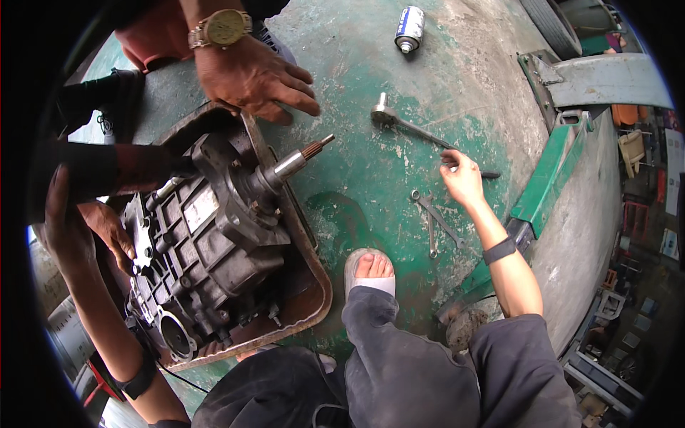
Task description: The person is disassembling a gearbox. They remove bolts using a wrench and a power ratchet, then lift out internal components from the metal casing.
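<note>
On the right, my right hand [464,178] has its fingers curled over the handle of a ratchet wrench [422,133] with a socket on its head, lying on the floor. My left hand [68,228], at the far left, is wrapped round a thick dark tool [118,170] with a dull red patch; its kind is too dark to tell. That tool points at the side of a gearbox [221,228] with a splined shaft. The gearbox lies in a rusty metal tray [321,296]. Two combination wrenches [437,220] lie crossed below my right hand.
A co-worker's hand [260,82] with a gold watch hovers over the tray's far edge. Another hand [108,227] touches the gearbox's left side. A spray can [409,30] lies at the back. The green lift arm [553,171] runs along the right. My foot [371,269] is beside the tray.
</note>
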### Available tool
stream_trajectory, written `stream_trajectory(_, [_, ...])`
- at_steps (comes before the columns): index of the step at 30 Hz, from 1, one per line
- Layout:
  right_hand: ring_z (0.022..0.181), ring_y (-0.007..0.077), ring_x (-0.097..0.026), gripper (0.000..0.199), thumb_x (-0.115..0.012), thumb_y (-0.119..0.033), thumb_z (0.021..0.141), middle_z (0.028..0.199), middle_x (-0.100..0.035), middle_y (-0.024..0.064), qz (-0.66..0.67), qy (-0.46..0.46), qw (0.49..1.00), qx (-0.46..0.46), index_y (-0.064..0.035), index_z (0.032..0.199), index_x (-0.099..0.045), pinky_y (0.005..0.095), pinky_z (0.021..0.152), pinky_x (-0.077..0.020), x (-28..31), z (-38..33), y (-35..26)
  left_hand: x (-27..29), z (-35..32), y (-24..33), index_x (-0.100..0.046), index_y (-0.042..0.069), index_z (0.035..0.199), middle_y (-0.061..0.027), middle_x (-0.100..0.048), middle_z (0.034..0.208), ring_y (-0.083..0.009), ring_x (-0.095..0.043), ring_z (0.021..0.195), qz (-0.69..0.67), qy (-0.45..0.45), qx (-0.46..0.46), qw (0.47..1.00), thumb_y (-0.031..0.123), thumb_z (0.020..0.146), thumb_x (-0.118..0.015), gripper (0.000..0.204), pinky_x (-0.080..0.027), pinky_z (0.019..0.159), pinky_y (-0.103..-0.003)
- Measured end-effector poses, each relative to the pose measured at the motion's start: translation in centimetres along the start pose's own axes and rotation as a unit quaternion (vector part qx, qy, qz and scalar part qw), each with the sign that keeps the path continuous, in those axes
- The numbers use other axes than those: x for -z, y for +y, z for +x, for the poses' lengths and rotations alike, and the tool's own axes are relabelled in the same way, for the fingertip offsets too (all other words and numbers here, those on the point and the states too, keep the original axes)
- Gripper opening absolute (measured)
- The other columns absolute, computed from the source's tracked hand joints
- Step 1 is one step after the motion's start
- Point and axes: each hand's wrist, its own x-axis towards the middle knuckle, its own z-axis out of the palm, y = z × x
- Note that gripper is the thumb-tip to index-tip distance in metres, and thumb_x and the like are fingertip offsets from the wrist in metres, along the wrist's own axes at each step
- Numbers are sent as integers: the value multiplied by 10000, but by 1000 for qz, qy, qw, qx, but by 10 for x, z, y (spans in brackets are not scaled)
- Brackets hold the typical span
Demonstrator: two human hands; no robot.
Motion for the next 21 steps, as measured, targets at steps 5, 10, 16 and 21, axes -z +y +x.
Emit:
stream_trajectory(5, [994,286,-642,344,-658,-181,752,1028,-670,143,-104,-109,989,-4,-36,1065,-645,375,885,-500,-14,43,45,-41,-41,39,-428,-75,1302,-224,-533,1275,-298,-514,1196,25,102,-19,994,143,790,-639,596,-383,1054,-433])
stream_trajectory(10, [877,281,-649,236,-627,-102,769,929,-655,140,-29,-93,995,33,-4,983,-647,353,813,-505,-18,36,28,-97,-85,109,-372,48,1266,-134,-477,1154,-259,-483,1098,182,49,-124,974,332,695,-785,760,-358,1004,-419])
stream_trajectory(16, [785,223,-628,103,-598,-2,836,851,-643,112,89,-13,983,161,16,928,-640,315,753,-490,0,9,-31,-131,-116,146,-427,155,1092,-52,-575,969,-190,-475,857,375,9,-151,915,499,579,-874,763,-346,798,-409])
stream_trajectory(21, [790,211,-627,92,-619,34,816,853,-661,110,201,-41,945,256,30,905,-642,310,754,-493,23,-10,-135,-128,-141,161,-478,233,1052,55,-581,972,-163,-447,765,391,-67,-110,911,383,593,-902,642,-332,717,-377])
